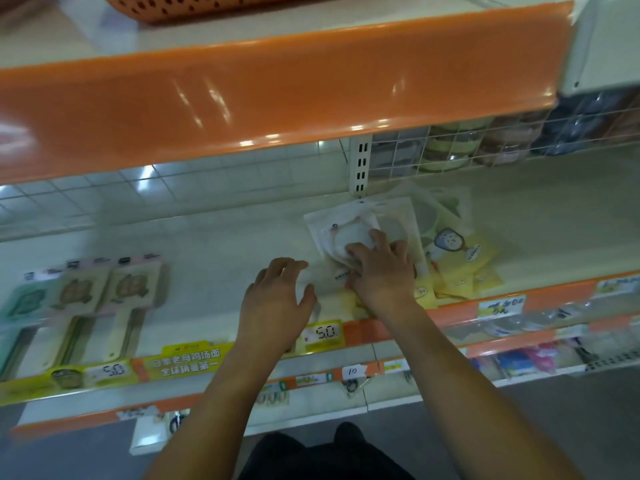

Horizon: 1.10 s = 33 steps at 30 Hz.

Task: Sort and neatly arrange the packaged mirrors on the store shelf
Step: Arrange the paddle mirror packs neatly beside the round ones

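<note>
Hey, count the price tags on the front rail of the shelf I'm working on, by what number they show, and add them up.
Tags reading 5.0: 2, one at the left, one below the left hand
Tags too blurred to read: 2, right of the hands and at the far right
Total: 4

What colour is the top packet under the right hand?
White, seen in the head view: top packet under the right hand.
</note>
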Each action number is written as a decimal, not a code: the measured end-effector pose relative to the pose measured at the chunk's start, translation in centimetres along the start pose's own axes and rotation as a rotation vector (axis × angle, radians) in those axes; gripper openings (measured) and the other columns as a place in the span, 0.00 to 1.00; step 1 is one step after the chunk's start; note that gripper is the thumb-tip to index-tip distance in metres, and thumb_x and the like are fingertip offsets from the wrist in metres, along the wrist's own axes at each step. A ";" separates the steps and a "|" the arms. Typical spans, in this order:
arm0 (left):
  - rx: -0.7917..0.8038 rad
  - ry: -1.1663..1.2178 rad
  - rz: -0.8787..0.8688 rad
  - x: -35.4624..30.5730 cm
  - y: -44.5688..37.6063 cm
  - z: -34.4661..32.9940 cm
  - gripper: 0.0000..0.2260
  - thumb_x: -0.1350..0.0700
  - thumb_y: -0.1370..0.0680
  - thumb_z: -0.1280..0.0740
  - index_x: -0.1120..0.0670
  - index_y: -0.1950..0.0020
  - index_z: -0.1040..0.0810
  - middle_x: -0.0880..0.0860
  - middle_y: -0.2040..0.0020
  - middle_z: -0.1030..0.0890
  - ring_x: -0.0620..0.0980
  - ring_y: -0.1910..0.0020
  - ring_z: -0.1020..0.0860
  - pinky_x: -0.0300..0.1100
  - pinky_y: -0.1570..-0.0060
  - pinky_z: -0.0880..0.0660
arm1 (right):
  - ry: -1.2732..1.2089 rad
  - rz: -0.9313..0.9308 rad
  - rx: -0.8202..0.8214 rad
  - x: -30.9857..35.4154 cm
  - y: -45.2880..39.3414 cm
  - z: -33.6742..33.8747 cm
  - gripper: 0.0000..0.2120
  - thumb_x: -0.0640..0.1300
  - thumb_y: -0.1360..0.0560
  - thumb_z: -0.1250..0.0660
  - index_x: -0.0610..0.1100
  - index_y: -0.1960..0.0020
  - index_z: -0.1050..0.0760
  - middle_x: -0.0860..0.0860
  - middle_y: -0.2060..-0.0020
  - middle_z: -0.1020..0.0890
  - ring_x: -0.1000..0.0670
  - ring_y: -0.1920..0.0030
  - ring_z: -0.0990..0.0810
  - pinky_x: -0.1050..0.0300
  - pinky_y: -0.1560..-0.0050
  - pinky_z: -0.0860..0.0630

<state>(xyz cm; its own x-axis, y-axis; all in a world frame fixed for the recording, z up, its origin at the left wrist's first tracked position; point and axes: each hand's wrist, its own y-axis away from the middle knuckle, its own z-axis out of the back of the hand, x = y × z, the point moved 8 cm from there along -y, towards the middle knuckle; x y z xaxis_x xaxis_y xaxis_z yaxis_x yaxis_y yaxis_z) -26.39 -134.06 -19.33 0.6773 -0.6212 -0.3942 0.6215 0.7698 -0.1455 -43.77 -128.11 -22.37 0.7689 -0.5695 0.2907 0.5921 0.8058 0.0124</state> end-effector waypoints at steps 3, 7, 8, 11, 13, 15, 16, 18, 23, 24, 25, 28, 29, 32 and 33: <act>-0.014 -0.009 0.003 0.4 0.0 0.4 0.16 0.50 0.24 0.35 0.51 0.37 0.24 0.51 0.39 0.25 0.54 0.44 0.24 0.48 0.49 0.24 | -0.021 -0.014 -0.013 0.0 0.1 0.3 0.16 0.51 0.25 0.35 0.58 0.38 0.28 0.52 0.28 0.39 0.40 0.35 0.38 0.49 0.41 0.32; -0.033 -0.003 0.008 1.5 0.0 1.1 0.16 0.49 0.24 0.36 0.51 0.38 0.24 0.51 0.39 0.24 0.54 0.44 0.23 0.49 0.50 0.24 | -0.140 -0.022 -0.035 1.5 0.4 1.2 0.14 0.50 0.24 0.36 0.56 0.39 0.26 0.51 0.33 0.34 0.40 0.40 0.35 0.50 0.45 0.31; -0.038 0.000 0.013 1.9 0.0 1.3 0.16 0.50 0.24 0.35 0.51 0.37 0.24 0.50 0.39 0.24 0.54 0.44 0.24 0.49 0.49 0.24 | -0.164 -0.013 -0.035 2.3 0.6 1.2 0.15 0.49 0.24 0.36 0.55 0.38 0.26 0.51 0.33 0.34 0.40 0.40 0.34 0.50 0.45 0.31; -0.064 0.011 0.026 3.4 0.2 2.4 0.18 0.48 0.25 0.38 0.51 0.38 0.24 0.50 0.39 0.24 0.54 0.44 0.23 0.49 0.50 0.24 | -0.196 0.009 -0.027 5.2 1.0 1.2 0.16 0.48 0.24 0.36 0.57 0.37 0.27 0.52 0.34 0.34 0.42 0.40 0.34 0.51 0.44 0.31; -0.064 0.016 0.041 4.8 0.4 3.2 0.19 0.46 0.26 0.40 0.51 0.38 0.24 0.50 0.40 0.24 0.54 0.44 0.23 0.50 0.50 0.24 | -0.202 0.051 -0.032 7.5 1.0 0.7 0.16 0.48 0.24 0.36 0.57 0.37 0.27 0.52 0.34 0.34 0.42 0.39 0.33 0.52 0.43 0.34; -0.071 0.016 0.054 6.7 0.6 4.2 0.19 0.46 0.26 0.40 0.51 0.38 0.23 0.50 0.40 0.24 0.54 0.45 0.23 0.50 0.51 0.24 | -0.193 0.084 -0.015 10.2 1.1 -0.1 0.16 0.49 0.25 0.36 0.57 0.37 0.27 0.52 0.34 0.34 0.42 0.38 0.32 0.53 0.43 0.36; -0.079 0.016 0.061 7.7 0.7 4.8 0.19 0.47 0.26 0.40 0.51 0.38 0.23 0.51 0.40 0.24 0.55 0.45 0.23 0.50 0.51 0.24 | -0.193 0.089 0.002 11.5 1.2 -0.6 0.16 0.49 0.25 0.36 0.57 0.37 0.27 0.52 0.34 0.34 0.42 0.39 0.32 0.53 0.42 0.36; -0.097 0.017 0.077 10.1 0.8 6.0 0.17 0.48 0.25 0.38 0.52 0.38 0.24 0.51 0.40 0.24 0.55 0.44 0.23 0.50 0.49 0.24 | -0.167 0.126 0.002 14.3 1.2 -1.5 0.15 0.49 0.25 0.36 0.56 0.38 0.26 0.52 0.34 0.33 0.42 0.38 0.31 0.53 0.41 0.38; -0.131 0.020 0.099 15.3 1.0 8.2 0.15 0.50 0.24 0.35 0.53 0.39 0.24 0.51 0.41 0.24 0.54 0.45 0.22 0.49 0.49 0.24 | -0.114 0.128 0.023 19.9 0.8 -3.5 0.17 0.50 0.27 0.35 0.56 0.38 0.26 0.51 0.33 0.33 0.42 0.37 0.30 0.53 0.42 0.38; -0.124 0.024 0.099 16.0 1.1 8.4 0.15 0.50 0.24 0.35 0.53 0.38 0.24 0.51 0.40 0.24 0.54 0.45 0.23 0.49 0.49 0.24 | -0.109 0.120 0.024 20.7 0.7 -3.8 0.17 0.50 0.26 0.35 0.56 0.38 0.26 0.51 0.33 0.33 0.42 0.38 0.30 0.53 0.42 0.38; -0.109 0.030 0.106 16.7 1.2 8.6 0.15 0.50 0.23 0.35 0.52 0.38 0.25 0.50 0.39 0.25 0.53 0.43 0.23 0.48 0.48 0.25 | -0.109 0.108 0.030 21.4 0.8 -4.1 0.17 0.50 0.26 0.35 0.56 0.37 0.27 0.51 0.33 0.33 0.42 0.38 0.30 0.53 0.41 0.37; -0.070 0.054 0.115 18.5 1.2 8.9 0.16 0.50 0.22 0.36 0.51 0.36 0.27 0.49 0.37 0.27 0.51 0.41 0.25 0.46 0.45 0.28 | -0.111 0.066 0.063 23.2 1.0 -5.1 0.18 0.50 0.25 0.35 0.55 0.35 0.27 0.52 0.32 0.34 0.41 0.38 0.33 0.53 0.39 0.35; -0.057 0.057 0.116 19.1 1.1 9.0 0.16 0.50 0.22 0.37 0.51 0.35 0.27 0.49 0.37 0.27 0.51 0.40 0.26 0.45 0.45 0.28 | -0.108 0.056 0.065 23.8 1.1 -5.4 0.18 0.50 0.24 0.35 0.55 0.35 0.28 0.52 0.32 0.34 0.41 0.38 0.33 0.53 0.39 0.35; -0.025 0.057 0.121 20.7 1.0 9.2 0.16 0.49 0.22 0.38 0.51 0.35 0.28 0.49 0.36 0.28 0.51 0.39 0.26 0.44 0.45 0.30 | -0.108 0.024 0.074 25.0 1.4 -6.3 0.18 0.50 0.24 0.36 0.55 0.35 0.28 0.51 0.32 0.34 0.41 0.39 0.33 0.53 0.39 0.34; -0.021 0.060 0.120 21.2 1.0 9.4 0.16 0.49 0.22 0.38 0.51 0.35 0.28 0.49 0.36 0.28 0.51 0.39 0.26 0.44 0.44 0.30 | -0.109 0.014 0.077 25.4 1.5 -6.6 0.18 0.49 0.24 0.36 0.55 0.35 0.28 0.51 0.32 0.34 0.40 0.39 0.33 0.53 0.39 0.34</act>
<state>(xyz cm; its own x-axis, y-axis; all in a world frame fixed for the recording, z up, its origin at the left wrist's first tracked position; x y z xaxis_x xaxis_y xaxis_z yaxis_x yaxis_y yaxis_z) -7.77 -147.83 -19.29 0.7208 -0.5154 -0.4635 0.5290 0.8411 -0.1127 -21.74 -142.44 -21.28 0.7436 -0.5408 0.3931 0.5582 0.8258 0.0802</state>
